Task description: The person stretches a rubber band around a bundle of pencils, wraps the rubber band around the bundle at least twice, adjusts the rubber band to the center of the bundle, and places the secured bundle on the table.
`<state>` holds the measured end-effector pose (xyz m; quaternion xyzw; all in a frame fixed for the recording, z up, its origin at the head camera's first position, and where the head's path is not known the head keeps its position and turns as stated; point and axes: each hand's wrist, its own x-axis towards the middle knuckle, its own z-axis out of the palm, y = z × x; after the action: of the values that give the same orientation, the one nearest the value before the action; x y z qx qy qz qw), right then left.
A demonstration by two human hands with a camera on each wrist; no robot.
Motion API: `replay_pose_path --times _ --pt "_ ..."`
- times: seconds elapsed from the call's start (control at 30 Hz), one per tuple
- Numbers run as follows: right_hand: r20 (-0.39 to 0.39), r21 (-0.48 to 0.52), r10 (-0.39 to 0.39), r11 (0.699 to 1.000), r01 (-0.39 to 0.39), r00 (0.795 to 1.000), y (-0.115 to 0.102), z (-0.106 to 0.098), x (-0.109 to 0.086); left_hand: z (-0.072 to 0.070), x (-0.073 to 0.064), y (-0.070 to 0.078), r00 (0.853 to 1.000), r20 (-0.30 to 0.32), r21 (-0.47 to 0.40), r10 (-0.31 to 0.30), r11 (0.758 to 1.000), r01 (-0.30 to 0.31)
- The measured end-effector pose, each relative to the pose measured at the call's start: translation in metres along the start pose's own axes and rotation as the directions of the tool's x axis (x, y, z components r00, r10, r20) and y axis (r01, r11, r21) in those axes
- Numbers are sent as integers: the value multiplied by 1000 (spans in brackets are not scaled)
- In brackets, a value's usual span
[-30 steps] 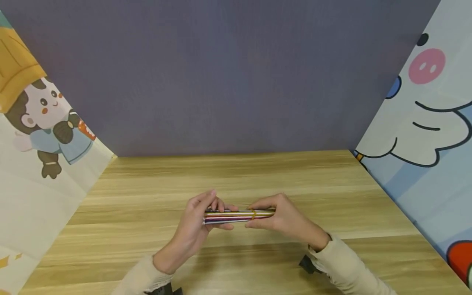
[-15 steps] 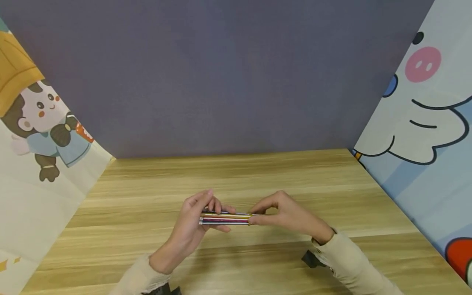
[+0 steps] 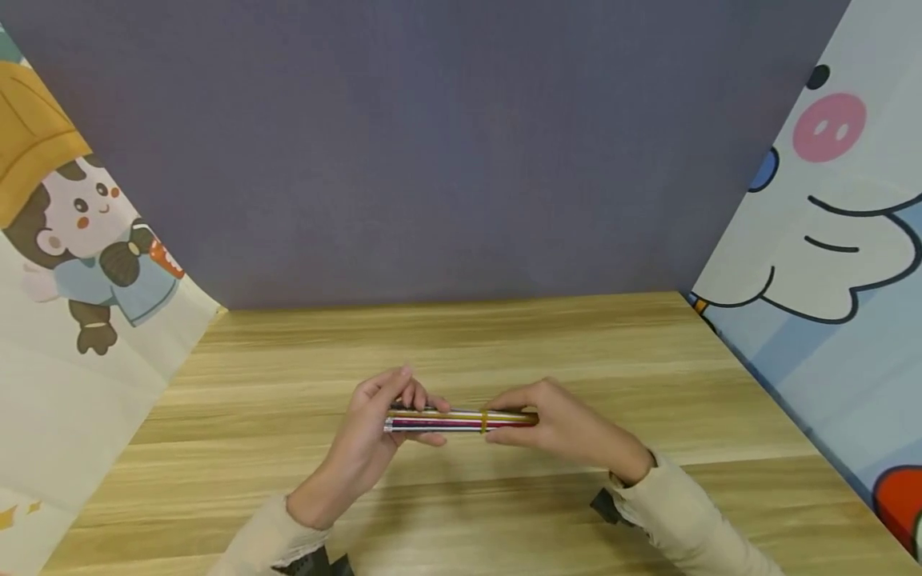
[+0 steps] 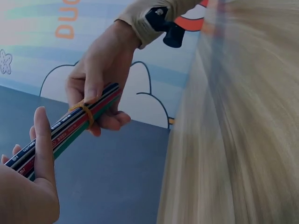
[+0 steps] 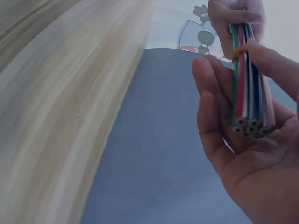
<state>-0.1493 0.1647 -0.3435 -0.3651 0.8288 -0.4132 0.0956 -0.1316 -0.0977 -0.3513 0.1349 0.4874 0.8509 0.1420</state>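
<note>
A bundle of pencils [image 3: 435,422] in several colours is held level in the air above the table. An orange-yellow rubber band [image 3: 484,422] goes round it, right of its middle. My left hand [image 3: 372,428] grips the left end, thumb on one side and fingers on the other. At the right end, my right hand [image 3: 558,424] holds the bundle between thumb and fingers, its fingertips close to the band. In the left wrist view the right thumb lies beside the rubber band [image 4: 83,112]. Flat, unsharpened pencil ends [image 5: 252,128] show in the right wrist view.
A wood-grain table [image 3: 461,344] lies beneath both hands. Behind it rises a grey-blue panel [image 3: 446,160]. Cartoon-printed walls flank it, a figure [image 3: 94,216] on the left and a pig snout [image 3: 828,128] on the right. Dark camera mounts [image 3: 608,506] sit at the wrists.
Both hands and the bundle have drifted slightly left. Half a second ago the right fingertips pinched at the band and covered the bundle's end; now they sit further along and the band shows.
</note>
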Motion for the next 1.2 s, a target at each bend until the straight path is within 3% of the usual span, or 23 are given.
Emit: replay_pose_path --times 0.1,0.17,0.33,0.4,0.5,0.57,0.6,0.67,0.73,0.8,0.87,0.97,1.07,1.2 --pt "-8 -149 -100 984 98 995 -1 4 0 0 0 -3 1000 -20 8 -7 1000 8" --pt "-14 -288 -165 945 154 986 -3 9 -1 0 0 -5 999 -39 16 -9 1000 9" --pt "-44 -593 -300 775 217 953 -7 25 0 -1 -1 -9 995 -102 11 6 1000 -5" --pt "-58 -674 -352 704 223 934 -8 32 2 -1 -1 -9 994 -111 3 7 1000 -6" --pt "-51 -732 -408 636 244 912 -8 40 3 -1 -1 -11 997 -74 4 -18 1000 18" --pt "-48 -709 -400 659 250 915 -8 42 4 -1 0 -11 998 -45 6 -38 999 39" --pt "-48 -678 -376 693 247 925 -8 41 4 -1 0 -11 998 -33 8 -48 999 48" --pt "-58 -563 -300 798 217 952 -7 36 3 -2 0 -9 998 -33 8 -49 999 49" --pt "-69 -369 -188 917 150 980 -6 28 2 -3 0 -5 998 -38 -2 -45 999 45" --pt "-68 -124 -74 990 65 995 -5 20 1 -4 0 -2 999 -35 -19 -41 999 40" --pt "-58 124 10 992 -3 998 -3 16 2 -5 -1 1 999 -24 -38 -34 999 33" --pt "-38 374 53 927 -34 998 -1 16 4 -3 -3 1 1000 0 -44 -15 999 15" --pt "-4 454 36 891 -30 999 -1 19 5 1 -5 -2 1000 14 -33 10 999 -9" --pt "60 420 50 905 -70 997 -4 21 6 4 -8 -6 998 60 -11 19 1000 -18"
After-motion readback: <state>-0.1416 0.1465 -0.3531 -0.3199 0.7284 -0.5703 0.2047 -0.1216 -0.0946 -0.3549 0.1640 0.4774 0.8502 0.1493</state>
